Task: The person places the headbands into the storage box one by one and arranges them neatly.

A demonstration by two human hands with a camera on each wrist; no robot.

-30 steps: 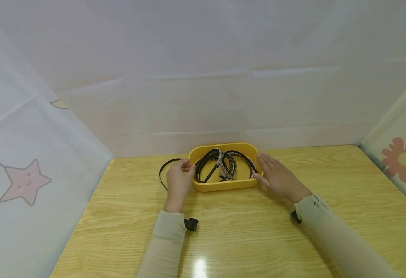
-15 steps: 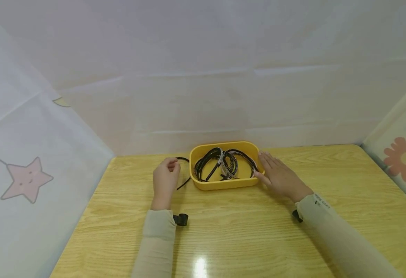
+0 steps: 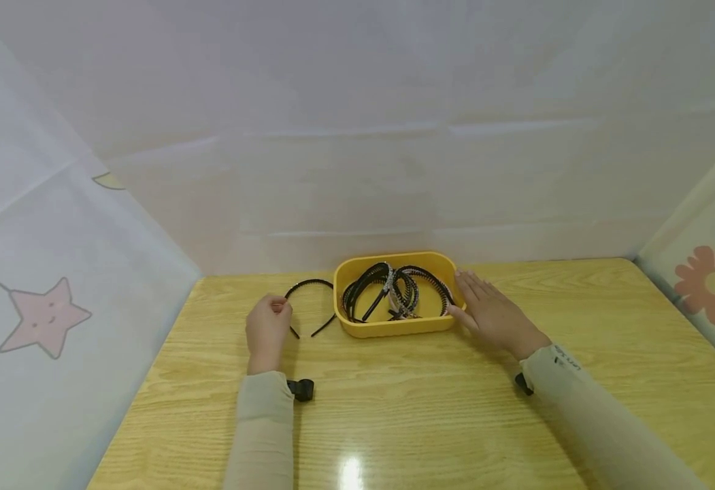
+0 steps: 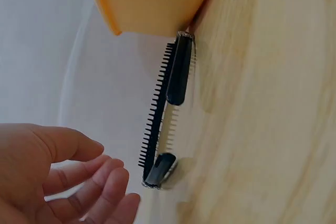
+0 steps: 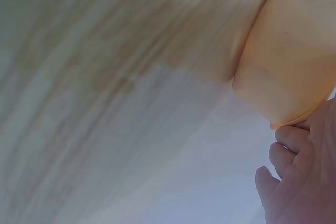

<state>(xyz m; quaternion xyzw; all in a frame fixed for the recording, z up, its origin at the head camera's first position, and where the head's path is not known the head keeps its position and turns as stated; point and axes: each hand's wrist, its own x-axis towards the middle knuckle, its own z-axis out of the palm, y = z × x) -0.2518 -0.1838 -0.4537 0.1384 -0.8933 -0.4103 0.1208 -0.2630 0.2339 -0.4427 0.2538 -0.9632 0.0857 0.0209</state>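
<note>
A black toothed headband [image 3: 311,281] lies on the table just left of a yellow plastic basket [image 3: 400,331], its two ends pointing toward me. My left hand [image 3: 267,330] hovers by the headband's left side. In the left wrist view, a gap separates the loosely bent fingers of that left hand [image 4: 79,182] from the toothed headband [image 4: 180,72], and they hold nothing. Several black and sparkly headbands [image 3: 388,279] lie tangled inside the basket. Against the basket's right end rests my right hand [image 3: 488,316], fingers extended; the right wrist view shows its fingertips at the rim.
The wooden table [image 3: 424,408] meets a pale cloth backdrop [image 3: 345,170] right behind the basket. Cloth panels with a printed star [image 3: 47,320] and a flower [image 3: 713,280] stand at the left and right sides.
My left hand has moved left from the basket's left end, past the lone headband, uncovering most of it. The right hand has stayed at the basket's right end.
</note>
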